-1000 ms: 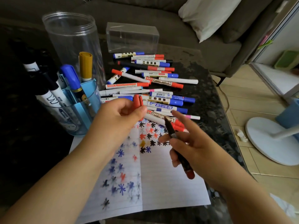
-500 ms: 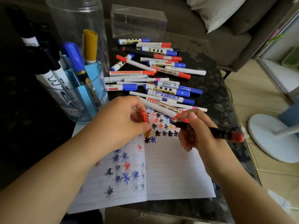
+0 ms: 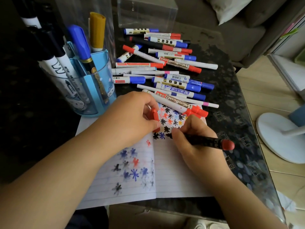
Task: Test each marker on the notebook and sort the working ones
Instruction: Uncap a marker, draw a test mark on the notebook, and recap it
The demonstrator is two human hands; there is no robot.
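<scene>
Pinching a black marker (image 3: pixel 203 140) near its tip, my right hand (image 3: pixel 193 142) has thumb and fingers curled tight round the barrel, which lies almost flat and runs out to my right, ending in a red end cap (image 3: pixel 228 145). Its tip touches the right page of the open notebook (image 3: pixel 175 176), just beside the black and blue stars at the bottom of a cluster of drawn stars (image 3: pixel 170 119). My left hand (image 3: pixel 132 116) rests on the notebook by the centre fold, fingers curled round a red cap (image 3: pixel 155 117) that sticks out between them. More stars, blue, black and red, dot the left page (image 3: pixel 132 169). Just beyond my hands, a loose pile of markers (image 3: pixel 165 66) with red, blue and pink caps lies across the dark table (image 3: pixel 231 100); the nearest, a red-capped whiteboard marker (image 3: pixel 179 104), overlaps the notebook's top edge. To my left a blue pen holder (image 3: pixel 92 90) stands touching the notebook's corner, filled with upright markers, among them a blue-capped (image 3: pixel 79 42) and a yellow-capped one (image 3: pixel 97 32). Behind it stands a clear cylinder (image 3: pixel 85 14), and beyond the pile a clear plastic box (image 3: pixel 146 12). A white fan base (image 3: pixel 280 138) sits on the wooden floor to my right.
</scene>
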